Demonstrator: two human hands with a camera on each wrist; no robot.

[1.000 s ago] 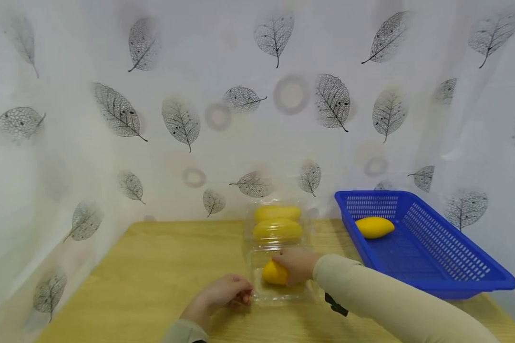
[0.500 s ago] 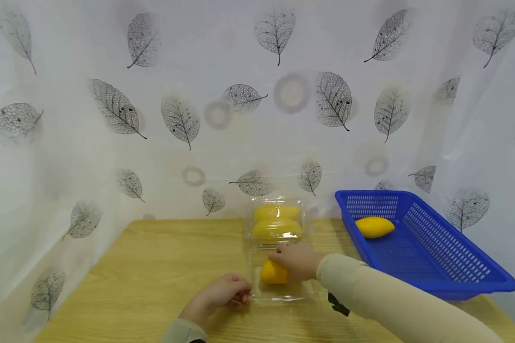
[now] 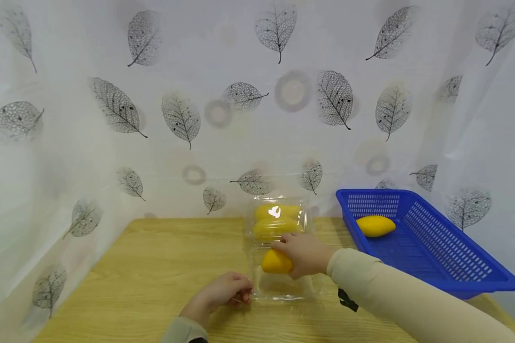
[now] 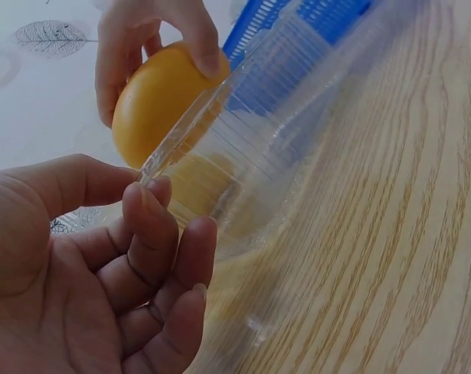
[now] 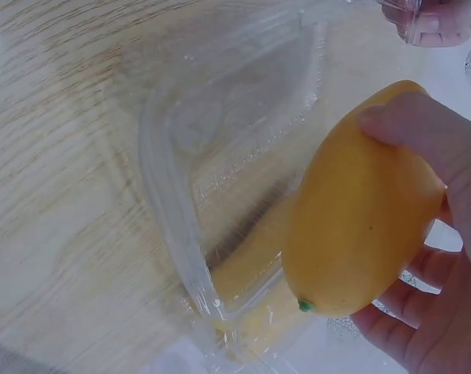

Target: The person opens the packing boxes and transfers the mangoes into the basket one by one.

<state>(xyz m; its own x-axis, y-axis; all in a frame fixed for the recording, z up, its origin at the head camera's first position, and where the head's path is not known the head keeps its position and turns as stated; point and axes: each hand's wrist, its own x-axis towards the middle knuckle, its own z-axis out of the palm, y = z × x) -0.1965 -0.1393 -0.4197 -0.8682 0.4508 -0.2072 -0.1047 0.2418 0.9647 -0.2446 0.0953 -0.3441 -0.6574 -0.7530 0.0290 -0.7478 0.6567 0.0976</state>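
My right hand (image 3: 307, 256) grips a yellow mango (image 3: 276, 261) over the near half of a hinged clear plastic fruit box (image 3: 279, 297). In the right wrist view the mango (image 5: 360, 218) shows a small green stem end, with thumb on one side and fingers beneath the other. My left hand (image 3: 224, 291) is at the box's near left corner; up close, its thumb and forefinger pinch the thin rim (image 4: 148, 170), other fingers loosely curled. Two more yellow mangoes (image 3: 274, 228) lie in the far half of the box, seen through clear plastic.
A blue perforated plastic basket (image 3: 429, 282) stands on the right of the wooden table (image 3: 167, 257), one mango (image 3: 375, 226) inside at its far left. Behind the table hangs a white curtain (image 3: 223, 47) printed with grey leaves.
My right hand has raised the mango upward and slightly away from me, off the floor of the box's near half. The left hand stays at the corner.
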